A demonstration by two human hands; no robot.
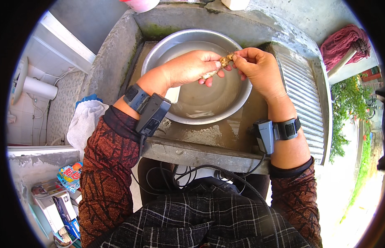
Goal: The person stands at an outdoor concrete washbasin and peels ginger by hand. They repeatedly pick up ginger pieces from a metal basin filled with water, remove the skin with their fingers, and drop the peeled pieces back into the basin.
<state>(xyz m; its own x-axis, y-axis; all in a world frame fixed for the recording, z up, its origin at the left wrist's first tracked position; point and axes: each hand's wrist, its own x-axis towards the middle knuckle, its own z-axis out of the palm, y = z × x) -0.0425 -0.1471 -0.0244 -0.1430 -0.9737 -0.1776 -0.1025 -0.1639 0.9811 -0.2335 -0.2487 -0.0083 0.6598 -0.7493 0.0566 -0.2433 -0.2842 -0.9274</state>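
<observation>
A knobbly yellow-brown root (226, 60), pale at its lower end, is held above a wide metal basin (152, 57). My left hand (197, 66) grips it between thumb and fingers, and the fingers cover part of it. With thumb and forefinger, my right hand (254, 65) pinches the upper right tip. Cloudy, brownish water (211, 94) lies in the basin below both hands. Beside my left wrist, a cream-coloured, straight-edged object (174, 94) shows in the basin; my forearm hides the rest of it.
The basin stands in a concrete wash trough (205, 156) with a wet floor. A ribbed washboard slab (302, 99) adjoins it on the right. A pink mop head (344, 46) is at upper right, and a white cloth (87, 121) hangs at left. Black cables (217, 167) run across my lap.
</observation>
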